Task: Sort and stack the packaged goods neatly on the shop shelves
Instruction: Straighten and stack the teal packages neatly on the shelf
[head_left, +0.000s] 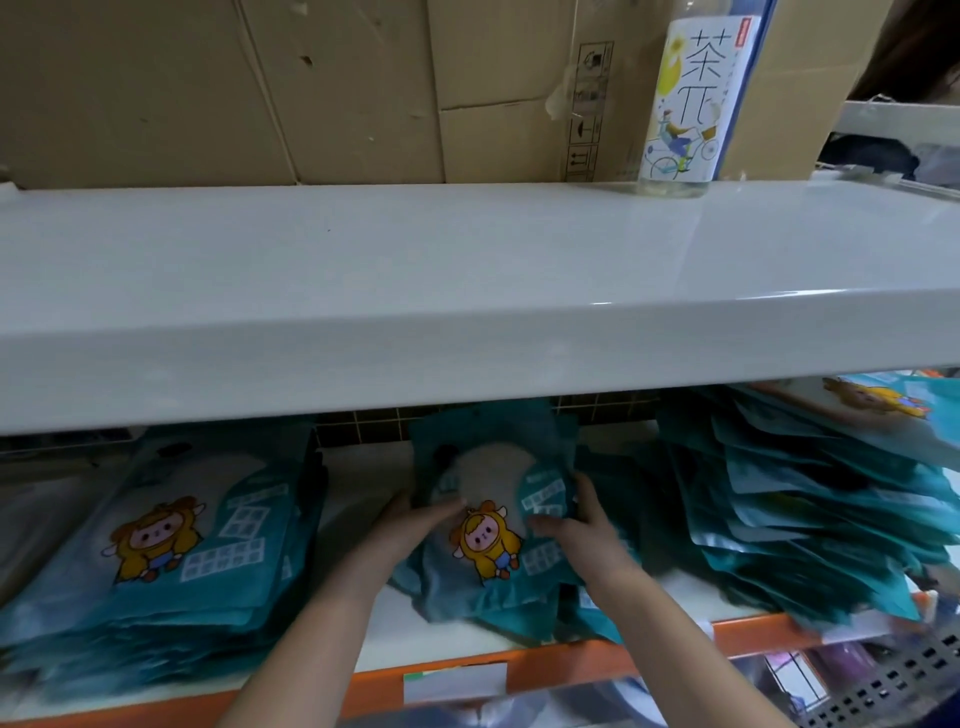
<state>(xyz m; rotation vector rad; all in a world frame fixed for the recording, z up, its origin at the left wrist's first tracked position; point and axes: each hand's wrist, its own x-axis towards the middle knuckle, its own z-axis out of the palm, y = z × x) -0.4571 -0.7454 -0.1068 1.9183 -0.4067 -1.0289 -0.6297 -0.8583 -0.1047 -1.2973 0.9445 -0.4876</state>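
Both hands (410, 525) grip upright teal packet (493, 519).

On the lower shelf (363, 639), my left hand (410, 525) and right hand (576, 530) flank the middle packet pile (488, 525); another stack (171, 545) lies left, a leaning one (810, 509) right. Bottle (685, 98) stands on upper shelf (415, 270), seemingly before cartons (260, 88).

Both hands (415, 525) (576, 530) on teal packet (493, 499), lower shelf (769, 631)

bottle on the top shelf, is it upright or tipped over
Upright. The bottle stands on its base at the back right of the white upper shelf, label text reading vertically, against the cardboard boxes. Its cap is out of frame.
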